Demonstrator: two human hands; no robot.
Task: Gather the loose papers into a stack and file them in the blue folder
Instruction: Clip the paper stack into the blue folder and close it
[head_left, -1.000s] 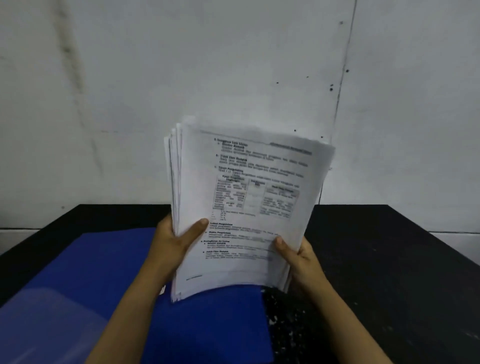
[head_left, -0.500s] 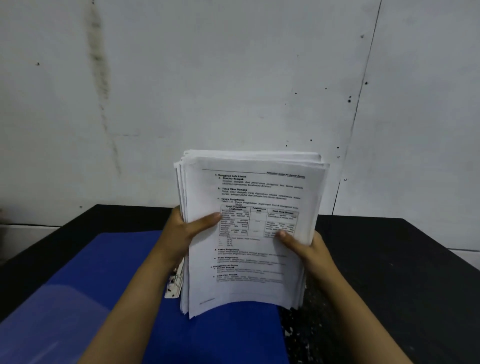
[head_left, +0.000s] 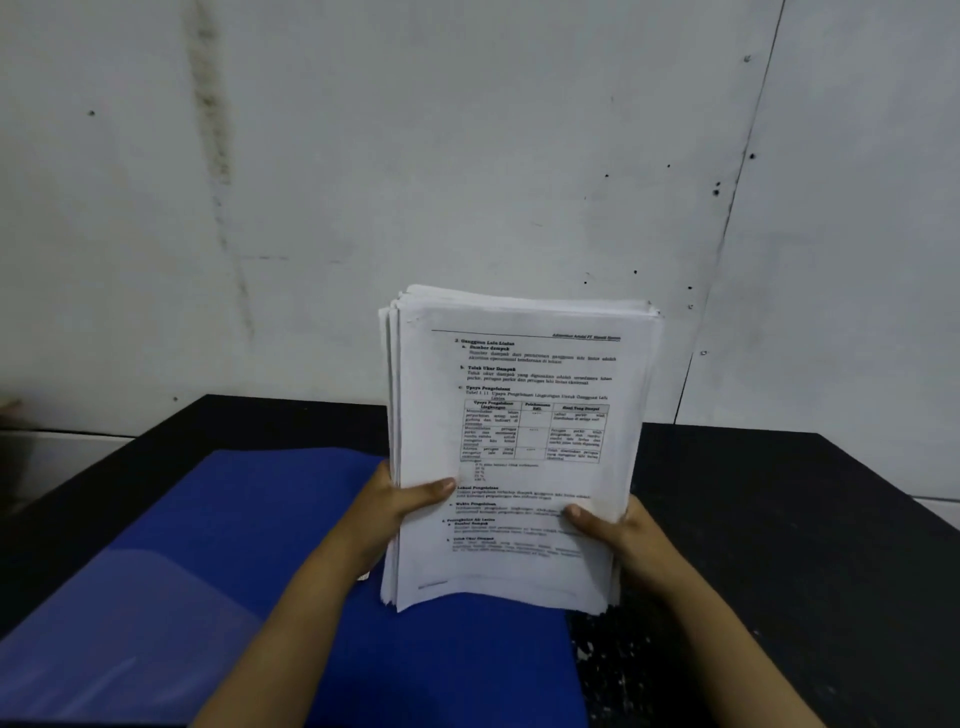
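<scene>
White printed paper sheets, gathered as a thick stack (head_left: 519, 447), are standing upright at frame centre, lower edge over the open blue plastic folder (head_left: 249, 530) on the black worktop (head_left: 779, 519), apparently for squaring. Left hand (head_left: 400, 512) and right hand (head_left: 613, 535) are each clasping a side edge.

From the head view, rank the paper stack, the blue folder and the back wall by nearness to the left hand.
1. Paper stack: gripped by the left hand at its left edge.
2. Blue folder: on the table, just below and left.
3. Back wall: farthest, behind the table.
</scene>
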